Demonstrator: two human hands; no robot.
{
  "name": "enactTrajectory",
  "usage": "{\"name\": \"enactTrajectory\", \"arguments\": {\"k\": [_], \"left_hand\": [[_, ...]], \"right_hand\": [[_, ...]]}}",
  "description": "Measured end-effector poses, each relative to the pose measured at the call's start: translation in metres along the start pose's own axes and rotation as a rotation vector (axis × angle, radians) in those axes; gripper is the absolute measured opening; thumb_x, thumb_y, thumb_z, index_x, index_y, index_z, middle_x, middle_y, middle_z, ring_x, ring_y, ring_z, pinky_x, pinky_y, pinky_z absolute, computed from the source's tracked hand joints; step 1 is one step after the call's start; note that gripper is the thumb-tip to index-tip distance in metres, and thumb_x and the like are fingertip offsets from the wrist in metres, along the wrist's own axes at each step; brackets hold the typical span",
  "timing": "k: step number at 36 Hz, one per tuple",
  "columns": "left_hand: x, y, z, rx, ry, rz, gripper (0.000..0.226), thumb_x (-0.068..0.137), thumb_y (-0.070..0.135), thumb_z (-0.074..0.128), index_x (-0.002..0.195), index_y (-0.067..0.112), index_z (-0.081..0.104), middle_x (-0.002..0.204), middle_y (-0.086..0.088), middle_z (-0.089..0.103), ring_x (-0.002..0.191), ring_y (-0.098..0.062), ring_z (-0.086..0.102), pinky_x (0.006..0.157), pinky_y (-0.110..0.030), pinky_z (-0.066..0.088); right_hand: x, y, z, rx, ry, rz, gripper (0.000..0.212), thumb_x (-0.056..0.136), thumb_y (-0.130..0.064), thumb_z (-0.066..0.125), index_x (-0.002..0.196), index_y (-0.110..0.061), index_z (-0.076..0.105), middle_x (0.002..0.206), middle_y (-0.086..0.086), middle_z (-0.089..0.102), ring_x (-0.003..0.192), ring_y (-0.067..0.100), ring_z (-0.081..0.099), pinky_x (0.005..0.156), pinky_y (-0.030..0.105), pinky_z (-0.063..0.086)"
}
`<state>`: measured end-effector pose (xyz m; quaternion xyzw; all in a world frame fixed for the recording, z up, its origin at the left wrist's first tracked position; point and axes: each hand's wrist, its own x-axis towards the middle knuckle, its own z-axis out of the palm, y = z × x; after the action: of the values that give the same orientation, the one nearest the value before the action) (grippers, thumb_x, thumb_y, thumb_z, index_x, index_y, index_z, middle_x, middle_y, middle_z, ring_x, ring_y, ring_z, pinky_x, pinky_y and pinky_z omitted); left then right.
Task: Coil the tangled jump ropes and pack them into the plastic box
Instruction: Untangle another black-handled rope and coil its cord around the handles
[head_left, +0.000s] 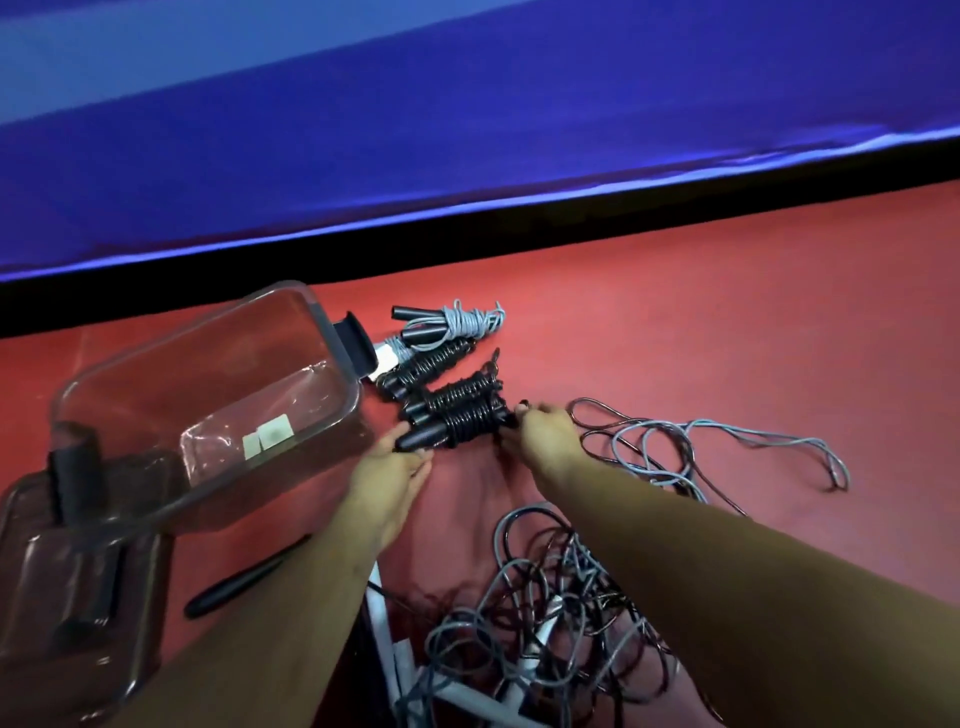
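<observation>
A black coiled jump rope (460, 427) lies on the red floor between my hands. My left hand (390, 475) grips its handle end, and my right hand (545, 431) pinches the other end of the coil. Three more coiled ropes lie just behind it: a black one (457, 392), another black one (428, 364) and a grey one (457, 322). The clear plastic box (208, 395) stands tilted to the left with nothing but white stickers inside. A tangle of black and grey ropes (561, 603) lies in front of me.
The box lid (72, 577) with black clips lies at the lower left. A loose black handle (234, 584) rests on the floor beside my left forearm. Loose grey and black rope loops (727, 452) spread to the right. A blue mat (467, 130) borders the floor behind.
</observation>
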<state>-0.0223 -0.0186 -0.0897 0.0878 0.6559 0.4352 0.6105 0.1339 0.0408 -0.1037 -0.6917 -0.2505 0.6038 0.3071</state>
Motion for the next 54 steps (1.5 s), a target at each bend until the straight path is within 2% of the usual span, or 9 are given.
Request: {"name": "enactTrajectory", "arguments": {"k": [5,9,16,21,35,43,47,51,54], "left_hand": [[0.000,-0.017,0.007,0.227,0.015,0.089,0.071,0.104,0.009,0.046,0.158,0.014,0.000,0.135,-0.004,0.039,0.133,-0.032,0.045,0.113,-0.051,0.038],[0.006,-0.022,-0.016,1.035,-0.008,0.211,0.041,0.098,0.018,0.051,0.136,0.002,0.046,0.129,-0.019,0.055,0.117,-0.034,0.055,0.100,-0.036,0.045],[-0.029,-0.023,-0.067,1.349,-0.312,0.391,0.026,0.091,0.023,0.069,0.114,0.017,0.057,0.100,0.003,0.058,0.090,-0.014,0.055,0.089,-0.030,0.048],[-0.058,-0.046,-0.076,1.865,-0.601,0.415,0.053,0.080,0.051,0.065,0.127,0.026,0.062,0.130,0.007,0.051,0.121,-0.013,0.049,0.100,-0.023,0.034],[-0.087,-0.012,-0.015,0.714,-0.381,0.150,0.024,0.101,0.009,0.051,0.078,0.008,0.057,0.044,0.001,0.057,0.034,-0.011,0.048,0.039,-0.020,0.038],[-0.135,0.058,0.028,0.404,-0.494,0.208,0.021,0.102,0.013,0.047,0.084,0.010,0.057,0.051,0.001,0.038,0.036,-0.009,0.023,0.040,-0.019,0.015],[-0.168,0.104,0.033,0.528,-0.676,0.181,0.028,0.102,0.016,0.049,0.079,0.012,0.062,0.055,0.002,0.028,0.037,-0.007,0.021,0.039,-0.019,0.014],[-0.207,0.142,0.041,0.459,-0.781,0.197,0.025,0.102,0.011,0.045,0.081,0.007,0.058,0.052,0.003,0.025,0.034,-0.004,0.019,0.038,-0.013,0.015],[-0.236,0.174,0.049,0.342,-0.794,0.281,0.025,0.102,0.010,0.041,0.082,0.005,0.055,0.050,0.004,0.027,0.033,-0.002,0.019,0.038,-0.013,0.015]], "right_hand": [[-0.011,0.005,-0.016,-0.470,0.028,-0.142,0.022,0.091,-0.012,0.054,0.110,-0.003,0.047,0.110,0.014,0.052,0.103,0.027,0.053,0.089,0.039,0.043],[-0.045,0.021,-0.037,-0.996,-0.111,-0.439,0.028,0.095,-0.015,0.048,0.119,-0.001,0.046,0.124,0.019,0.047,0.115,0.035,0.051,0.097,0.036,0.039],[-0.087,0.066,-0.029,-1.662,-0.590,-0.602,0.066,0.094,-0.053,0.046,0.145,-0.012,0.036,0.150,0.018,0.035,0.138,0.035,0.034,0.114,0.049,0.026],[-0.100,0.075,-0.024,-1.873,-0.598,-0.579,0.052,0.092,-0.026,0.056,0.142,-0.014,0.043,0.148,0.018,0.037,0.133,0.036,0.041,0.112,0.048,0.028],[-0.118,-0.014,-0.033,-1.448,-0.583,-0.213,0.025,0.088,-0.010,0.055,0.103,0.000,0.072,0.085,0.012,0.069,0.078,0.020,0.059,0.071,0.024,0.051],[-0.158,-0.074,-0.044,-1.361,-0.630,-0.146,0.034,0.087,-0.009,0.066,0.118,0.003,0.067,0.100,0.014,0.065,0.072,0.017,0.055,0.064,0.023,0.049],[-0.183,-0.108,-0.059,-1.228,-0.631,-0.173,0.060,0.088,-0.016,0.070,0.141,0.000,0.047,0.138,0.018,0.055,0.121,0.027,0.055,0.107,0.036,0.043],[-0.205,-0.138,-0.069,-0.897,-0.599,-0.361,0.017,0.092,-0.010,0.067,0.108,-0.006,0.066,0.087,-0.006,0.063,0.077,-0.002,0.056,0.075,0.004,0.041],[-0.223,-0.155,-0.077,-0.829,-0.652,-0.336,0.012,0.092,-0.022,0.066,0.085,-0.016,0.074,0.086,0.000,0.069,0.076,0.005,0.055,0.077,0.023,0.039]]}}
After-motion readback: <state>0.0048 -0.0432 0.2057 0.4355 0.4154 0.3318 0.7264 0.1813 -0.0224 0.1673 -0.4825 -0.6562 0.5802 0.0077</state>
